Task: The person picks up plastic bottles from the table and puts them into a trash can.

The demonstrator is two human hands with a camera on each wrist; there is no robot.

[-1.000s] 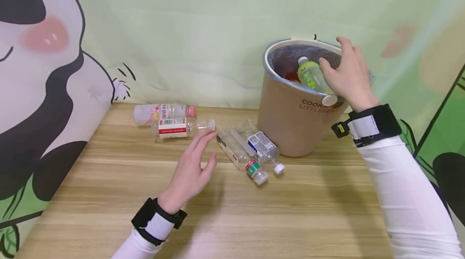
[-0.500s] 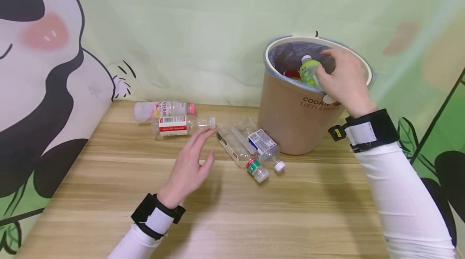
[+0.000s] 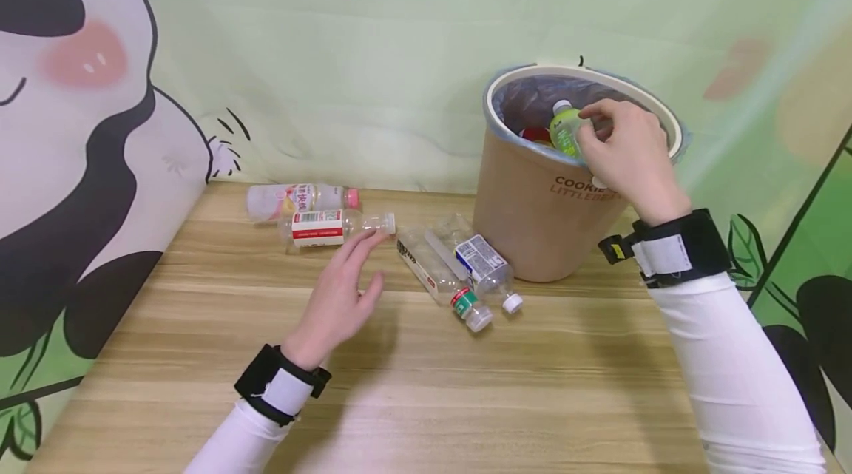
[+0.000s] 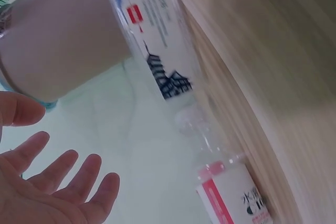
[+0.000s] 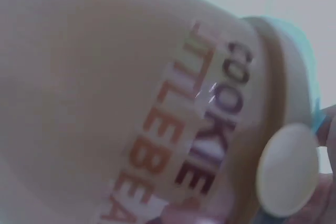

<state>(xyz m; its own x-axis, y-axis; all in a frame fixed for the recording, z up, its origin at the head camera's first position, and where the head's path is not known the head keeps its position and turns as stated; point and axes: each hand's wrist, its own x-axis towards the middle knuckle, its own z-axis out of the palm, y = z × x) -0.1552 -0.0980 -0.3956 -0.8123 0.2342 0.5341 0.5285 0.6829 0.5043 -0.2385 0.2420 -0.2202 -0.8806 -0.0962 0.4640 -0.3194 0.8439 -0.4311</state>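
Observation:
My left hand point(image 3: 338, 296) is held over the table with fingers spread, its fingertips near the neck of a clear plastic bottle with a red-and-white label point(image 3: 317, 228); it holds nothing. In the left wrist view its palm and fingers point(image 4: 68, 177) show beside the bottles. At the right, my right hand point(image 3: 629, 152) reaches over the front rim of a beige lined trash bin point(image 3: 539, 215). Its thumb and index finger are curled around a green-labelled plastic bottle point(image 3: 566, 130) inside; the other fingers are hidden. The right wrist view mostly shows the lettered bin wall point(image 5: 131, 87).
Behind the red-labelled bottle lies a pink-capped bottle point(image 3: 299, 200). In front of the bin lie a clear bottle with a green neck band point(image 3: 442, 278) and a white-capped bottle point(image 3: 486, 267). Something red point(image 3: 535, 135) shows inside the bin. A printed curtain point(image 3: 333, 75) hangs behind the table point(image 3: 499, 393).
My right hand has lowered into the bin and curled its fingers at the green-labelled bottle, which has shifted slightly right. My left hand has drawn slightly back and left.

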